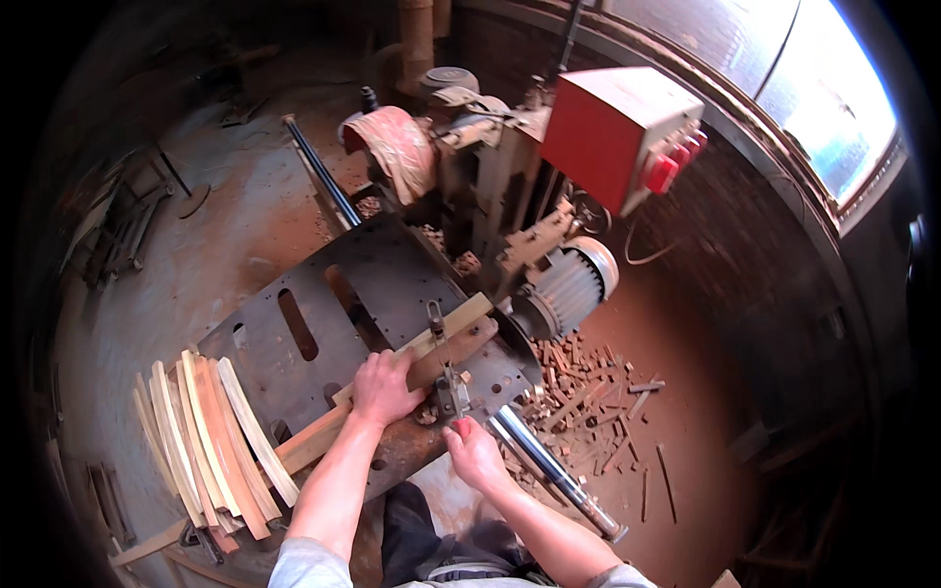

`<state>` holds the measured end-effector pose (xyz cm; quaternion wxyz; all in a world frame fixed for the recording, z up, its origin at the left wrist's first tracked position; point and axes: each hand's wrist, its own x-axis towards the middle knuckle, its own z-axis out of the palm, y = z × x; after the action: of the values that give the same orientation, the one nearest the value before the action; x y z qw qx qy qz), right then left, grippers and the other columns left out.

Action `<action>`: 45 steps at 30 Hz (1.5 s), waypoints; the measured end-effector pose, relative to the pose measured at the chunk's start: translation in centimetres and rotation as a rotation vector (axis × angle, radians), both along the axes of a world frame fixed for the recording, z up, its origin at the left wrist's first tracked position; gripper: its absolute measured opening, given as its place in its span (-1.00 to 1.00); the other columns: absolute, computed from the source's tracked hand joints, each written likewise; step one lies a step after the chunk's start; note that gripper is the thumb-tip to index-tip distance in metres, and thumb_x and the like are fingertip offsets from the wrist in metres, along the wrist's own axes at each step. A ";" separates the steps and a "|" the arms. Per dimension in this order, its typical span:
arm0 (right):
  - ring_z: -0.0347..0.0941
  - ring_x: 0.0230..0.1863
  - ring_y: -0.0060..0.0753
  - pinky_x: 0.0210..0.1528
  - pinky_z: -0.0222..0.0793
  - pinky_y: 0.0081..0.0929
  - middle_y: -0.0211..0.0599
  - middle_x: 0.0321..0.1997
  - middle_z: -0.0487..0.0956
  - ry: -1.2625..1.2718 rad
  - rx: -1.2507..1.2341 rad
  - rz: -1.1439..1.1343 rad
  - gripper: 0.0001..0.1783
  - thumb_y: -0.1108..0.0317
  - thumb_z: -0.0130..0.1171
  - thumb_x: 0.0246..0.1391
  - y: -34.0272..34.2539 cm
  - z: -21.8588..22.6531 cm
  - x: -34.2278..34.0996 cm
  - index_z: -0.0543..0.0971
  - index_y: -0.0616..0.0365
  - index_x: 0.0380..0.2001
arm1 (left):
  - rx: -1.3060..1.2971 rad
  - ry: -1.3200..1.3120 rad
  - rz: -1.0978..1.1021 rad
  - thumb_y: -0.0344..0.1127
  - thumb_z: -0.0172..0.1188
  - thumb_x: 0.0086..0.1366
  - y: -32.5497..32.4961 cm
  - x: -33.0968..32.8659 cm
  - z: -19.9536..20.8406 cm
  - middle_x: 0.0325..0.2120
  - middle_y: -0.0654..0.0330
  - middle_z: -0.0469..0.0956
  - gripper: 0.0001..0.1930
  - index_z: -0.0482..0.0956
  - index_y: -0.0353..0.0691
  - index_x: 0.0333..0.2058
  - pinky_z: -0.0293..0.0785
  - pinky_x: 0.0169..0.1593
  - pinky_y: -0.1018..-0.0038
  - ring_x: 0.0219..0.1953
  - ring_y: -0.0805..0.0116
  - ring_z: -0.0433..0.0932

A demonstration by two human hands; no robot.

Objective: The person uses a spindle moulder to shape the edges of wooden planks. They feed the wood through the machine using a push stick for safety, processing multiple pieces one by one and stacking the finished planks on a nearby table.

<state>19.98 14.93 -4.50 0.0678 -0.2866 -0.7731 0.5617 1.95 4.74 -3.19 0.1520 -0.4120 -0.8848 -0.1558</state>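
My left hand (384, 389) grips a pale wooden strip (465, 318) that lies across the dark metal machine table (257, 338). Beside the strip is a browner board (426, 370), partly hidden by the hand. Over both stands a metal toggle clamp (453, 390), and its upper end (435, 316) reaches onto the pale strip. My right hand (477, 457) is closed round the clamp's red handle (461, 427), close to the table's near edge. Left of my left forearm, several curved wooden strips (208, 431) are stacked side by side.
A grey motor (571, 284) sits beyond the table's right end, with a red switch box (603, 127) above. A red guard (395, 147) covers part of the machine behind. Steel rails (554, 470) stick out at the sides. Wood offcuts (588, 392) litter the floor at right.
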 end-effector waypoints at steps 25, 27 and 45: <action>0.55 -0.11 0.20 -0.01 0.40 -0.08 0.18 -0.26 0.62 0.023 0.089 0.145 -0.56 0.05 0.11 0.24 0.7 1.7 -8.8 0.55 0.26 -0.11 | -0.034 -0.015 0.189 0.07 0.44 -0.01 -2.6 -7.1 2.8 -0.20 -0.01 0.58 -0.30 0.58 -0.08 0.11 0.50 -0.02 0.13 -0.03 0.01 0.51; 0.55 -0.11 0.21 0.00 0.40 -0.09 0.20 -0.26 0.61 0.017 0.090 0.148 -0.55 0.05 0.12 0.24 0.4 2.9 -9.9 0.55 0.27 -0.10 | -0.039 -0.022 0.193 0.08 0.44 -0.01 -3.1 -8.3 3.5 -0.19 -0.01 0.58 -0.29 0.57 -0.08 0.13 0.49 -0.02 0.13 -0.02 0.02 0.51; 0.56 -0.14 0.14 -0.06 0.42 -0.08 0.19 -0.24 0.60 0.094 0.059 0.177 -0.62 0.11 0.12 0.24 -5.7 4.7 -30.4 0.53 0.27 -0.15 | 0.015 0.082 0.168 0.04 0.52 -0.10 -9.0 -27.6 6.3 -0.31 0.12 0.56 -0.35 0.67 -0.10 0.00 0.58 -0.14 0.16 -0.15 0.08 0.55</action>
<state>-10.42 9.19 0.16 0.0623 -0.1883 -0.8076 0.5554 -25.63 -4.25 3.10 0.2038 -0.3414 -0.9080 -0.1322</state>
